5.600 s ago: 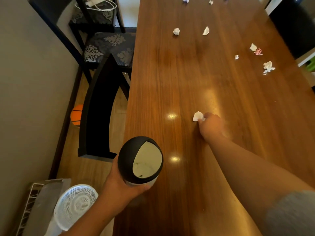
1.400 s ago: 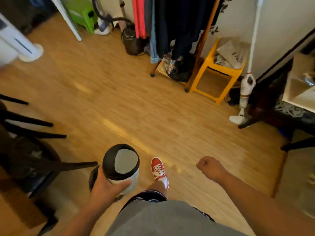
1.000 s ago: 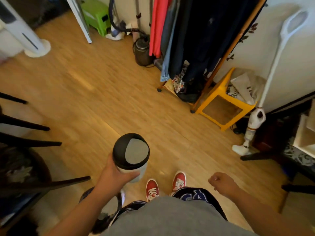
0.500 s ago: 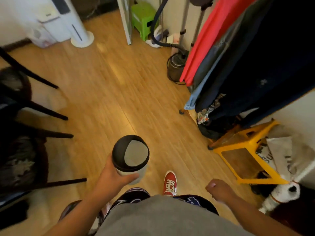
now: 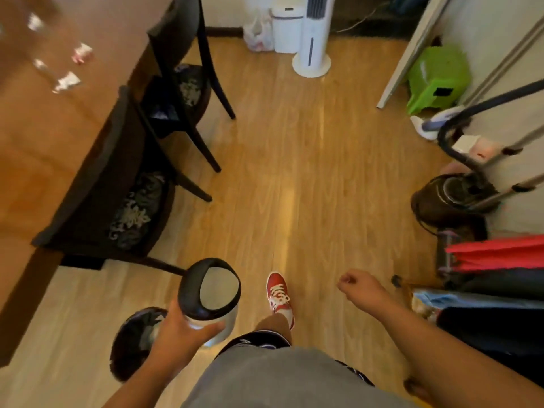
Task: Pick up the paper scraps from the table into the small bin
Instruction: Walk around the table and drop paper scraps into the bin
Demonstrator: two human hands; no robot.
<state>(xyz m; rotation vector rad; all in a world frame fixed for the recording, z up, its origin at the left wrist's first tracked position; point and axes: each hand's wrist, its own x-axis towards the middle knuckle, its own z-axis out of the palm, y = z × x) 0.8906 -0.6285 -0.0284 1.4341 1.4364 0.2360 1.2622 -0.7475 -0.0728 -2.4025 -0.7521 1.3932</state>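
Note:
My left hand [image 5: 179, 334] grips the small bin [image 5: 210, 293], a pale cylinder with a black dome lid and a grey swing flap, held low over the floor. My right hand [image 5: 360, 288] hangs in front of me with its fingers curled and nothing visible in it. The brown wooden table [image 5: 32, 136] fills the left side. Several white and pinkish paper scraps [image 5: 66, 82] lie blurred near its far left, well away from both hands.
Two dark chairs [image 5: 126, 184] stand tucked along the table's right edge. A dark round stool [image 5: 132, 340] sits by my left arm. A white tower fan [image 5: 313, 39], a green stool [image 5: 435, 78], a garment steamer [image 5: 453, 198] and hanging clothes [image 5: 500, 260] line the right. Wooden floor lies ahead.
The view has swung left, bringing the table, scraps and chairs into sight. The clothes rack has slid off to the right. Both hands keep their pose, the left still holding the bin.

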